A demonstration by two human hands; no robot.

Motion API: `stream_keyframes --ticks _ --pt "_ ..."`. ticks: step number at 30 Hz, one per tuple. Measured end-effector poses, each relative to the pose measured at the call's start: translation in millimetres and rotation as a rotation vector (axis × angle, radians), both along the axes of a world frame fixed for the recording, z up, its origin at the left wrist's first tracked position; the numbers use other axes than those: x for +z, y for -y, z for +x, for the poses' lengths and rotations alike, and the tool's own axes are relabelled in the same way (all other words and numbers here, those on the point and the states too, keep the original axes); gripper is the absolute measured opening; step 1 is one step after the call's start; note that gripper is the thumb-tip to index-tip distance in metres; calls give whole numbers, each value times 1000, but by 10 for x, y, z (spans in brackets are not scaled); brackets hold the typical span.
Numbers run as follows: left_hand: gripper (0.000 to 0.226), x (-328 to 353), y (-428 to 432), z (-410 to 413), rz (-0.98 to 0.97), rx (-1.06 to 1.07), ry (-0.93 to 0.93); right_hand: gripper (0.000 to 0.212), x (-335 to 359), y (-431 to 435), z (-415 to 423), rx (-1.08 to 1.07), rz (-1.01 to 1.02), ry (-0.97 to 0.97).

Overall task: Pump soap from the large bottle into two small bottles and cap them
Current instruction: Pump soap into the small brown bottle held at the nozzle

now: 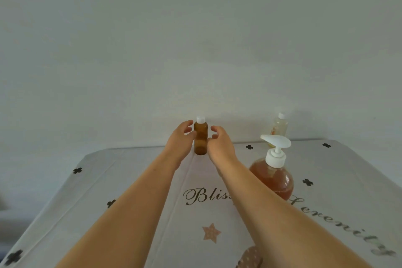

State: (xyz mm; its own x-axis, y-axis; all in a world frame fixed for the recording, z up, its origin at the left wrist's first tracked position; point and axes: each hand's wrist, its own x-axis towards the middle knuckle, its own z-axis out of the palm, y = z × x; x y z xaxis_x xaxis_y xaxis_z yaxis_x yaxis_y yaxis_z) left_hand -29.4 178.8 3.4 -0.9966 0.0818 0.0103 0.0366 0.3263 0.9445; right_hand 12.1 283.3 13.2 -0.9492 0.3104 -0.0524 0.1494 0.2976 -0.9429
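A small brown bottle (200, 137) with a white cap stands upright near the table's far edge. My left hand (179, 139) is at its left side, thumb touching the bottle, fingers loosely curved. My right hand (219, 142) is just right of it, fingers loosely curled, a small gap from the bottle. The large round bottle (274, 177) of amber soap with a white pump head stands to the right, partly behind my right forearm. A second small bottle (279, 126), clear with yellowish liquid and a white cap, stands at the far right edge behind the pump.
The table (130, 180) carries a white cloth printed with black crosses, script lettering and a pink star. A plain white wall rises right behind the table's far edge.
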Motion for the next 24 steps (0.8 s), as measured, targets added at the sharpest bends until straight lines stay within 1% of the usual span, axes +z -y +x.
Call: stream_keyframes --ticks 4,7,11,18,21,24 --pt "41 -82 -9 -12 27 -51 24 44 -59 24 -23 50 -22 -8" --pt "41 -100 -2 18 69 -47 32 41 -72 36 -6 62 -33 -18" --pt "41 -84 17 120 90 -44 20 41 -9 51 78 70 -16 -20" --pt "43 21 72 428 162 -5 -41 44 178 66 374 109 53 -56" --pt "40 103 90 638 212 18 -72 46 231 43 538 139 79 -93" --pt "37 201 107 889 237 26 -120 41 271 15 731 167 98 -135"
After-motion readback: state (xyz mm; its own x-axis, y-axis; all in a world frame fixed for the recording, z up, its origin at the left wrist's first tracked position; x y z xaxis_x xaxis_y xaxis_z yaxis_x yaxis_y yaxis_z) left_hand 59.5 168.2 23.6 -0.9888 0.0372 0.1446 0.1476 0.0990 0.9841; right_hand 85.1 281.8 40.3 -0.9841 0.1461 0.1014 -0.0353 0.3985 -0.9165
